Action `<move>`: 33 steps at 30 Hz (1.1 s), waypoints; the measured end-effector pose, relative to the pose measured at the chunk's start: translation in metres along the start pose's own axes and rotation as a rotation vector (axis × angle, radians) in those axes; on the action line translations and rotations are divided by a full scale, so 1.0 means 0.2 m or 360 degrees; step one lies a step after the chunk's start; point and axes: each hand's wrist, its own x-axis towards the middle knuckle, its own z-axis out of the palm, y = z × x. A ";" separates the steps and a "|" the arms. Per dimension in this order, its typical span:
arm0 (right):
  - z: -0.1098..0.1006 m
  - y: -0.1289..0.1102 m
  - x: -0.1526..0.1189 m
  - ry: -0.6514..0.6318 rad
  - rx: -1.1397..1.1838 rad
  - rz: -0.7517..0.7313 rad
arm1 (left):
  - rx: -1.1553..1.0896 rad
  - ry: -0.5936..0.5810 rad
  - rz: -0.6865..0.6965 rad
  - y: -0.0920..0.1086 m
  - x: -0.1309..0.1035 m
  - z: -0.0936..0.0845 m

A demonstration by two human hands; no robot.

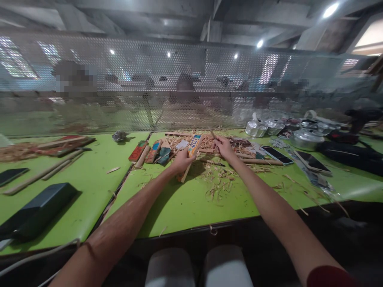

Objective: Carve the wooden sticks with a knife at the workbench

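Observation:
My left hand (182, 160) is closed around a flat painted wooden strip (194, 144), patterned in yellow, blue and orange. The strip tilts up and away, its lower end showing below my fingers. To the right, my right hand (225, 147) pinches a thin brown stick (212, 134) whose tip points up and left; its exact kind is too small to tell. Curled wood shavings (220, 181) lie under and between both hands. Left of my left hand rest a red-and-green painted block (138, 151) and a blue-and-orange painted block (153, 152).
A perforated metal screen (161, 87) runs behind the green table (167, 215), with people beyond it. Phones (277, 154) and silvery kettle-like pots (306, 138) are on the right. Farther left lie a dark green case (44, 207) and long wooden sticks (44, 171).

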 end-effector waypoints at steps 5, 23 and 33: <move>0.00 -0.01 0.00 0.0088 0.0040 0.0003 | -0.0033 0.0003 -0.0010 0.01 0.00 0.00; -0.01 0.03 0.01 0.0077 0.0135 -0.0007 | 0.0071 0.0014 -0.0042 -0.02 0.01 0.01; -0.02 0.00 -0.01 -0.0018 0.0459 0.0052 | 0.0139 0.0019 -0.0064 -0.04 0.02 0.02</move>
